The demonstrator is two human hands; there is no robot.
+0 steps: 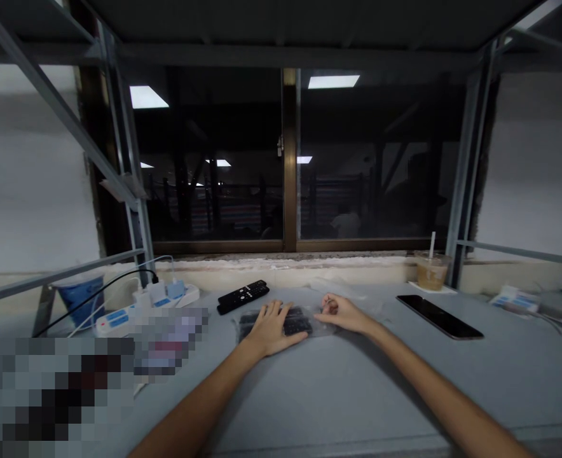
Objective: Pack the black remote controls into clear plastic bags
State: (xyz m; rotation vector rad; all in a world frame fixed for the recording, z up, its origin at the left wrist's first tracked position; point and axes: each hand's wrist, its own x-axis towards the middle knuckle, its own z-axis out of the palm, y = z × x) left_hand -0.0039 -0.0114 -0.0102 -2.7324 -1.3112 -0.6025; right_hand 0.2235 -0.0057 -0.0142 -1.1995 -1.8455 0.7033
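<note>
My left hand (272, 327) lies with its fingers spread over a clear plastic bag (326, 328). Dark oblong things (298, 323) show through the plastic under and beside that hand; their kind is partly hidden. At the bag's right end, my right hand (341, 313) is closed, its fingers curled in a pinch on the plastic. Just beyond my left hand, black remote controls (243, 295) lie side by side on the grey table (338, 394), with buttons facing up.
On the left stand a white power strip (119, 321) with plugs and cables and a blue cup-like container (81, 302). A black phone (438, 316) lies on the right, near a drink cup (430, 273) with a straw. Metal frame posts flank the window (376, 159).
</note>
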